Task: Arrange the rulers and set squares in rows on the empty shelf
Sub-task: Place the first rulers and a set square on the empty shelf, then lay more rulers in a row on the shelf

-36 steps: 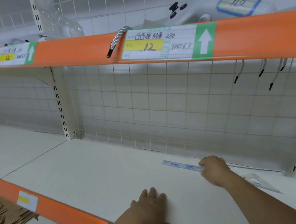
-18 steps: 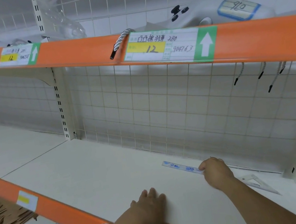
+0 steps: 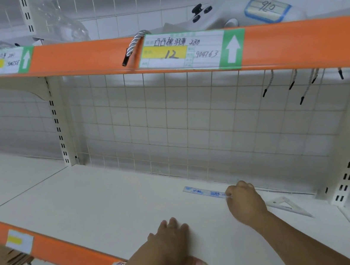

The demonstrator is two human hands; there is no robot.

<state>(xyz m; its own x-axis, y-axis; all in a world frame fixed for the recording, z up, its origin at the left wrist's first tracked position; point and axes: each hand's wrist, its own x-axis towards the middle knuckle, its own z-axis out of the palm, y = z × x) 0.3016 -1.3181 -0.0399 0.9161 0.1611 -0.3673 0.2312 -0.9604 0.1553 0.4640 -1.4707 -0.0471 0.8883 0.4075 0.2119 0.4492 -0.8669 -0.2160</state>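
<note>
Right hand grips one end of the transparent blue-printed plastic ruler lying on the white shelf, lower centre. Left hand rests flat there, fingers straight.

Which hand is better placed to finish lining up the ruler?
Right, likely. The right hand grips the ruler; the left hand lies flat on the shelf, near its front, off the ruler.

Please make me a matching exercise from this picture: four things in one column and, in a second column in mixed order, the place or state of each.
1. ruler
2. set square
3. left hand
4. price label

A. on the orange rail above
B. resting flat at the front edge of the shelf
C. lying free, right of the right hand
D. pinched at one end

Pairs: 1-D, 2-C, 3-B, 4-A
</note>
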